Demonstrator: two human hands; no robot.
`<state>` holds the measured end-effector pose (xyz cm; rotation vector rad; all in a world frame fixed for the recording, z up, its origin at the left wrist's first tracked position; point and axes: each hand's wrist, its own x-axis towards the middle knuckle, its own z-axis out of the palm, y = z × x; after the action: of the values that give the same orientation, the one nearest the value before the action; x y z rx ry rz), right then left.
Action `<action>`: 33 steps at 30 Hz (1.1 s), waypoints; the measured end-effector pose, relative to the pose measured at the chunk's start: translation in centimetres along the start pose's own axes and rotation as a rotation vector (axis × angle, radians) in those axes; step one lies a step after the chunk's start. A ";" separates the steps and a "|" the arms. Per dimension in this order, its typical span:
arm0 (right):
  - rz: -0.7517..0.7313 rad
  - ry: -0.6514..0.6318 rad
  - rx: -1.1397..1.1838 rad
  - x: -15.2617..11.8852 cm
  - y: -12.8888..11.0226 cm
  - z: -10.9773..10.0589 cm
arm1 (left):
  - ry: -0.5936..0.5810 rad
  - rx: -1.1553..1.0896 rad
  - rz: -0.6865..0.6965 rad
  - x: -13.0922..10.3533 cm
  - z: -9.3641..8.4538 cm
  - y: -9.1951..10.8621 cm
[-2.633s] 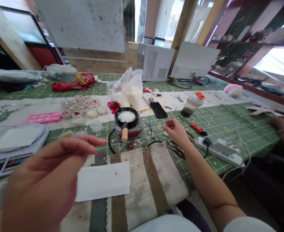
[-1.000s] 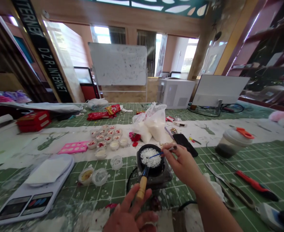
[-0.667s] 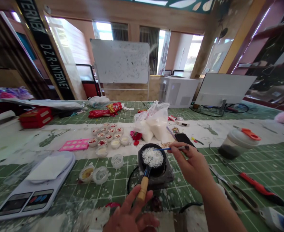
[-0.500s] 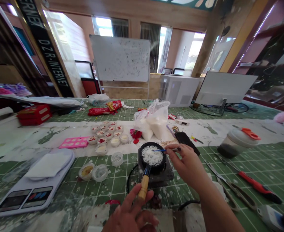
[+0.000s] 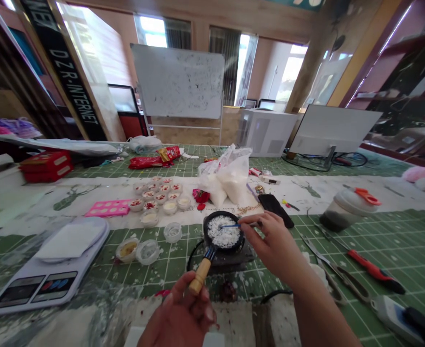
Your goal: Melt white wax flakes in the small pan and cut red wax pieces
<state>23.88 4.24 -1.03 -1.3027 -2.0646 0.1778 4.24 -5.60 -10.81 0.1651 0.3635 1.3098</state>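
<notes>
A small black pan point(image 5: 208, 243) filled with white flakes point(image 5: 225, 233) sits on a dark square hot plate point(image 5: 234, 262). Its wooden handle point(image 5: 200, 275) points down toward me, and the fingers of my left hand point(image 5: 183, 308) are closed around the handle's end. My right hand point(image 5: 270, 241) comes in from the right and pinches a thin blue stick point(image 5: 232, 225), whose tip is in the flakes. Left of the pan stand an empty clear cup point(image 5: 172, 232), another clear cup point(image 5: 148, 252) and one with yellowish contents point(image 5: 128, 249).
Filled cups point(image 5: 161, 198) cluster behind, near a pink mold point(image 5: 108, 208). A white scale point(image 5: 34, 289) lies left. Beyond the pan are a plastic bag point(image 5: 230, 178) and a phone point(image 5: 276, 210); scissors point(image 5: 346, 279), a red-handled tool point(image 5: 375, 271) and a lidded shaker point(image 5: 342, 209) lie right.
The pan's handle has swung left with my left hand, turning the pan slightly. The stick's tip has shifted left within the flakes. The whole view has shifted slightly.
</notes>
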 end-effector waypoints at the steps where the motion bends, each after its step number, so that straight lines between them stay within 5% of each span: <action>1: 0.019 0.023 -0.019 -0.1 0.0 -0.1 | 0.008 0.006 0.019 0.0 0.0 0.0; 8: -0.012 -0.044 0.028 -0.4 -0.1 -0.6 | 0.060 0.137 0.079 0.2 0.2 -0.5; 12: 0.053 0.052 -0.022 -0.4 0.1 -1.1 | 0.103 0.281 0.109 0.3 0.4 -0.7; 17: -0.006 -0.043 0.002 -0.6 -0.1 -1.4 | 0.116 0.359 0.141 0.2 0.7 -1.1; 21: 0.042 0.038 -0.072 -0.8 0.0 -1.5 | 0.135 0.420 0.186 0.3 1.1 -1.4; 26: -0.035 -0.103 -0.002 -1.0 -0.7 -1.2 | 0.163 0.511 0.244 0.3 1.3 -1.7; 33: -0.038 -0.106 -0.007 -1.0 -1.2 -1.1 | 0.223 0.602 0.312 0.2 1.4 -1.8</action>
<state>23.90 2.57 -0.10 -1.2818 -2.1797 0.2269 6.42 -5.77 -10.17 0.6031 0.9497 1.4975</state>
